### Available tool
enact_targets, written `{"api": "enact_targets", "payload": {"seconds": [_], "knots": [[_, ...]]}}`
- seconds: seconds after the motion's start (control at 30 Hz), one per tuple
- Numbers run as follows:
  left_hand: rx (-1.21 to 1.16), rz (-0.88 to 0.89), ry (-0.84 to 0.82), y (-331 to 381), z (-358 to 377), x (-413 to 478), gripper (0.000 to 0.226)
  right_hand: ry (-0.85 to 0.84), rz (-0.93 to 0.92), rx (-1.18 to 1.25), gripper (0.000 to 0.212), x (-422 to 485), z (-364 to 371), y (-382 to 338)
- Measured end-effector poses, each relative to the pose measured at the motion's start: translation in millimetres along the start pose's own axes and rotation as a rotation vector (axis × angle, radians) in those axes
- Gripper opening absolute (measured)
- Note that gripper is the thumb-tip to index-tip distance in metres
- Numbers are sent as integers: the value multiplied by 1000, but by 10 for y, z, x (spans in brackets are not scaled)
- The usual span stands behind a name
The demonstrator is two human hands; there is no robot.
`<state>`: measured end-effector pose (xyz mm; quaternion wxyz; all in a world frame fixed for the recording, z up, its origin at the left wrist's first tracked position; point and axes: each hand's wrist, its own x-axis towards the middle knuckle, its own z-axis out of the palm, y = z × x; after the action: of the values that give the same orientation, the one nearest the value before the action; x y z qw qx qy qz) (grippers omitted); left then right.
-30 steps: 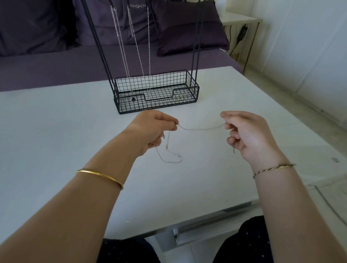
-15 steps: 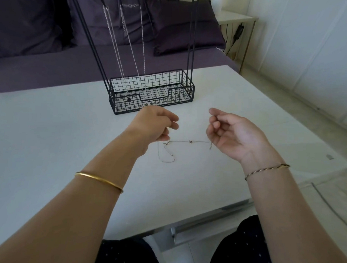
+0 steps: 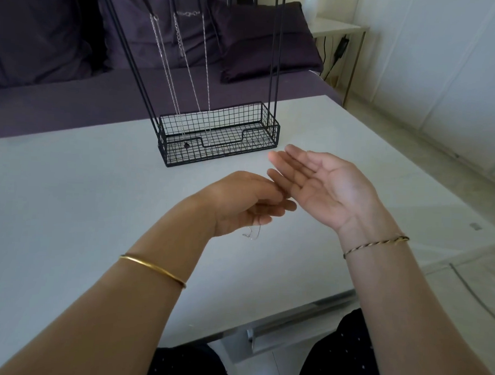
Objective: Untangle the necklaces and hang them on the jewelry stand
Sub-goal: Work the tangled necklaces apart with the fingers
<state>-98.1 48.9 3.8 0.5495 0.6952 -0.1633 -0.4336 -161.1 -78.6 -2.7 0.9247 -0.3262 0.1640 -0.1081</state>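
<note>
- Worktop (image 3: 71,209): one, white. It carries the stand, and no tangle lies on it.
- Jewelry stand (image 3: 222,156): one, black wire, upright at the far side, beyond both hands.
- Right hand (image 3: 324,190): grip released, palm up, fingers straight, tips just beside the left fingers.
- Left hand (image 3: 240,198): grip pinched on the loose necklace (image 3: 251,235), one counted, which dangles below the fingers above the worktop.
- Hung necklaces (image 3: 170,81): several strands run down into the stand's basket. Two pendants show, so at least two; the exact count cannot be told.
- Progress, as judged: mostly done. This last necklace is not yet hung.
</note>
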Motion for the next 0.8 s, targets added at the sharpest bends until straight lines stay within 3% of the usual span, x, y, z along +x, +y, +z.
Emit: {"api": "enact_targets", "payload": {"seconds": [0.27,0.47,0.7,0.8], "knots": [[191,47,7,25,30,-25,13,-27,-10,-214,39,17,-10,5],[-247,138,1,146,35,-72,23,3,84,-340,58,7,104,219],[-331,168,248,172,-126,-89,21,98,88,-677,12,-15,85,251],[-286,152,316,154,-171,-80,19,95,54,-766,11,-19,72,227]]}}
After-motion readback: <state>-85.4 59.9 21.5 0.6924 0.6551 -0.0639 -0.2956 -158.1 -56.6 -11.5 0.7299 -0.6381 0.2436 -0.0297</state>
